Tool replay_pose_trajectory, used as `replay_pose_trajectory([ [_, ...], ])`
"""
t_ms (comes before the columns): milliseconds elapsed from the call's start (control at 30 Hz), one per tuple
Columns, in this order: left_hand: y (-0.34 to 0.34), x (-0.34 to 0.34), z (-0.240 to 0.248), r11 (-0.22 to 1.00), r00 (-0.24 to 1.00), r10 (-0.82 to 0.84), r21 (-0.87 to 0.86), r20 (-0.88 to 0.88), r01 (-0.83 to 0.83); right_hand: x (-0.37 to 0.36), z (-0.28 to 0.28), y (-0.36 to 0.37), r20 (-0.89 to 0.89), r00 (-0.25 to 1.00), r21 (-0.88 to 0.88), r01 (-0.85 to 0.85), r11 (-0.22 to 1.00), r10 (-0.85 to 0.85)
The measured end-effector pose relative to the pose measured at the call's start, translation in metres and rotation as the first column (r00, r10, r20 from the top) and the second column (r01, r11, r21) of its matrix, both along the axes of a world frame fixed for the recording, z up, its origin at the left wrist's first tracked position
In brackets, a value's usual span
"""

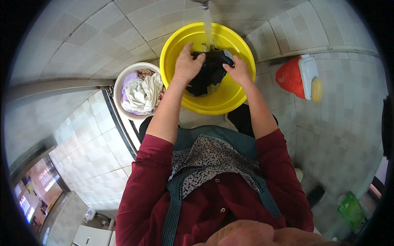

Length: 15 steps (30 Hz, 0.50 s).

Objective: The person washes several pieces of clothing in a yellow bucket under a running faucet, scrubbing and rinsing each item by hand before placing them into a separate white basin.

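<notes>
A wet black garment (pixel 209 71) lies bunched in a round yellow basin (pixel 213 110), its upper part lifted under the tap. On its left side my left hand (pixel 188 65) grips the cloth, the thumb over its front and a finger reaching past the edge. My right hand (pixel 239 71) pinches the opposite edge, where a greyish patch shows, between thumb and fingers. Water (pixel 207 26) runs from the tap (pixel 203 4) at the top, onto and behind the garment. The fingertips behind the cloth are hidden.
Left of the yellow basin stands a pale tub (pixel 119 96) of white, lilac and patterned clothes (pixel 141 92). A red and white container (pixel 293 78) with a yellow part is at the right. Tiled walls (pixel 164 24) close in behind the basin. A green packet (pixel 351 211) lies lower right.
</notes>
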<state>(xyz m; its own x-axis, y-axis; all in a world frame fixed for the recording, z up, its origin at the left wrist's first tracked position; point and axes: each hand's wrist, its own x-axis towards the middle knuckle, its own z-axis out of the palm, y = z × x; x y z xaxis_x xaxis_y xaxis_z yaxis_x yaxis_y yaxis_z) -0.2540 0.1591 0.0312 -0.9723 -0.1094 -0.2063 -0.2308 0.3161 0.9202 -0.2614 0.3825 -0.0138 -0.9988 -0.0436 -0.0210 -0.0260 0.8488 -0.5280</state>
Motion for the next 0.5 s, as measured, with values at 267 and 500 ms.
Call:
replay_pose_trajectory([
  [267,0.000,0.010,0.007,0.997,0.993,0.007,0.080,0.117,-0.016,-0.046,-0.061,-0.069,0.041,0.992,0.127,-0.124,0.984,0.120],
  [500,0.001,0.014,-0.002,0.928,0.953,0.102,0.319,0.285,-0.195,-0.059,-0.110,-0.071,0.420,0.895,-0.402,0.331,0.854,-0.149],
])
